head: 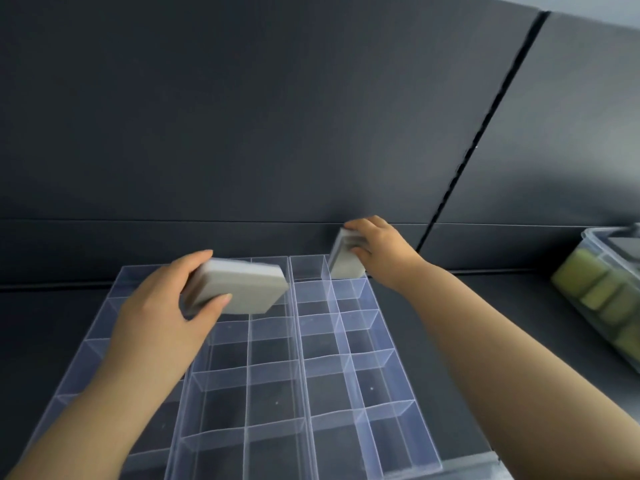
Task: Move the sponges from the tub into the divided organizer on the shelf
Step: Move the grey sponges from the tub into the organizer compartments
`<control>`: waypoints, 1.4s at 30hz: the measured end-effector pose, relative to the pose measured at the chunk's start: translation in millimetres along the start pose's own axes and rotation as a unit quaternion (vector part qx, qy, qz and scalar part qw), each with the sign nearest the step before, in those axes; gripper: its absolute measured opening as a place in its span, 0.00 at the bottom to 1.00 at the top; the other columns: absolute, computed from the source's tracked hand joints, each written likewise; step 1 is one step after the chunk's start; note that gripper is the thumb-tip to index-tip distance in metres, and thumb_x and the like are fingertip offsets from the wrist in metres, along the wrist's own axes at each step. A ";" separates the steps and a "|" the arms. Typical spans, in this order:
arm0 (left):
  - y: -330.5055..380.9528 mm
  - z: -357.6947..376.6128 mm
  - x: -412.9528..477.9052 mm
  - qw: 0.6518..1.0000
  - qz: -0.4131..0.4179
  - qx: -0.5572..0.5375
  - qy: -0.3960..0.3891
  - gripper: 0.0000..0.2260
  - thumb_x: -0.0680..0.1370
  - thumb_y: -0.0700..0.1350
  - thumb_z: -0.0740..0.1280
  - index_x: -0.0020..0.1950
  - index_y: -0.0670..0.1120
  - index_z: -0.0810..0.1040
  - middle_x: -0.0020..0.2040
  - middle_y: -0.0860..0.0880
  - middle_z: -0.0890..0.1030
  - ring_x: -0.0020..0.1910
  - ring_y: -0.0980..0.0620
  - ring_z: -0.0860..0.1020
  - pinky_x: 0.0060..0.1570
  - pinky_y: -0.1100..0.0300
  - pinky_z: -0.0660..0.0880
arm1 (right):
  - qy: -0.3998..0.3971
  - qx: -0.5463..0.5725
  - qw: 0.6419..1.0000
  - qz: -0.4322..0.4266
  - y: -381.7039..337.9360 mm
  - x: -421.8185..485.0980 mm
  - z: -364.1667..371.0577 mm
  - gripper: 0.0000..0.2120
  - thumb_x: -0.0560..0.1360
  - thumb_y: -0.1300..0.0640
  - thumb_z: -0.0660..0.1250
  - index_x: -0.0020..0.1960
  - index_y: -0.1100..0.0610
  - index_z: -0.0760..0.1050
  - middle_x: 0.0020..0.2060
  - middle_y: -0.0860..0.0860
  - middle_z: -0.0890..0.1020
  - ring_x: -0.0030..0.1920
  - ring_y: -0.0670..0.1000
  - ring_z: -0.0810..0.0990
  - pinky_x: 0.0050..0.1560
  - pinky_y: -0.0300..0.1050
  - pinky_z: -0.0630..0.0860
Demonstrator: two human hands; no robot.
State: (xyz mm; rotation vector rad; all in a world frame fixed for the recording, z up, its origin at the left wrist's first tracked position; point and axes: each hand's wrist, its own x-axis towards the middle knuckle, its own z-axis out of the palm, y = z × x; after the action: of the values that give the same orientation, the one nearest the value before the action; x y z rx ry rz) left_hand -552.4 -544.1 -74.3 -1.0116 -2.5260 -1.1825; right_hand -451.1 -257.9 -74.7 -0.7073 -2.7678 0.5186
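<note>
From the head camera you have two grey sponges, one in each hand. Your left hand (162, 306) grips the left sponge (242, 285) by its near end, thumb on one edge and fingers curled over the other. The sponge lies nearly flat over the far cells of the organizer (301, 341).

Your right hand (381, 252) pinches the right sponge (346, 268) from above. This one stands on end, tilted, with its lower end at the far right corner cell. You cannot tell whether it touches the bottom.

The organizer is clear plastic and appears to be three sections side by side, each split into rows of small cells. No cell that shows holds a sponge.

One clear tub (595, 237) sits at the right edge, well apart from the organizer. At least four green sponges (576, 271) lie in a row inside it, and the frame cuts off the rest.

Everything rests on a dark grey shelf (52, 323). Behind it rises a dark wall (242, 116) of flat panels, with one black seam (485, 123) slanting down to the shelf near your right hand.
</note>
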 end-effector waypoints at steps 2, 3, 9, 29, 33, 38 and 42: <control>2.1 3.9 2.2 1.000 0.002 0.003 0.007 0.25 0.68 0.43 0.75 0.64 0.50 0.74 0.53 0.51 0.77 0.51 0.53 0.74 0.49 0.59 0.69 | -0.019 -0.016 1.000 -0.007 3.1 4.4 3.4 0.20 0.77 0.60 0.61 0.68 0.54 0.67 0.64 0.53 0.70 0.64 0.55 0.67 0.64 0.45 0.66; 3.4 6.3 3.0 1.000 0.006 0.010 0.012 0.25 0.68 0.43 0.75 0.64 0.50 0.74 0.53 0.52 0.77 0.50 0.55 0.73 0.48 0.59 0.69 | -0.025 -0.030 0.999 -0.011 4.6 6.0 5.4 0.20 0.77 0.60 0.61 0.69 0.54 0.66 0.64 0.53 0.70 0.64 0.55 0.67 0.64 0.45 0.65; 8.1 21.2 8.1 0.998 0.051 0.046 0.013 0.26 0.66 0.41 0.77 0.62 0.46 0.75 0.53 0.48 0.80 0.49 0.52 0.75 0.48 0.59 0.70 | -0.019 -0.113 0.990 -0.080 13.9 10.5 21.5 0.19 0.77 0.58 0.61 0.68 0.57 0.69 0.64 0.54 0.72 0.66 0.55 0.65 0.66 0.46 0.63; 54.5 103.7 97.9 0.968 0.142 0.124 -0.163 0.20 0.73 0.43 0.70 0.65 0.49 0.72 0.62 0.53 0.74 0.61 0.52 0.69 0.57 0.60 0.65 | 0.028 -0.076 0.990 -0.118 32.5 13.8 32.5 0.19 0.76 0.59 0.64 0.66 0.57 0.71 0.59 0.55 0.75 0.60 0.58 0.68 0.62 0.42 0.63; 53.0 116.1 100.0 0.960 0.143 0.144 -0.192 0.20 0.74 0.43 0.69 0.65 0.49 0.72 0.62 0.53 0.74 0.61 0.51 0.69 0.58 0.55 0.68 | 0.030 -0.066 0.991 -0.115 32.5 15.5 33.2 0.19 0.76 0.59 0.64 0.66 0.57 0.72 0.59 0.55 0.75 0.60 0.58 0.68 0.62 0.43 0.63; 49.6 133.6 96.7 0.952 0.148 0.173 -0.207 0.19 0.73 0.43 0.69 0.63 0.49 0.72 0.60 0.52 0.75 0.59 0.51 0.69 0.54 0.54 0.70 | 0.034 -0.060 0.991 -0.116 31.2 16.9 34.4 0.18 0.75 0.61 0.65 0.65 0.58 0.72 0.57 0.56 0.76 0.59 0.59 0.69 0.61 0.43 0.63; 45.0 143.5 94.1 0.950 0.140 0.176 -0.215 0.19 0.74 0.42 0.69 0.64 0.49 0.72 0.62 0.52 0.74 0.61 0.51 0.68 0.54 0.55 0.70 | 0.035 -0.056 0.991 -0.118 31.1 16.1 34.7 0.18 0.75 0.61 0.64 0.65 0.58 0.72 0.57 0.55 0.76 0.59 0.59 0.68 0.61 0.42 0.63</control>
State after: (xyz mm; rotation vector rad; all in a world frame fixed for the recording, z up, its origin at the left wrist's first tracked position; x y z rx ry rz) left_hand -576.9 -370.8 -103.4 -1.5904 -2.6355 -0.4436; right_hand -462.8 -234.0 -116.2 -0.4031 -2.7804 0.2861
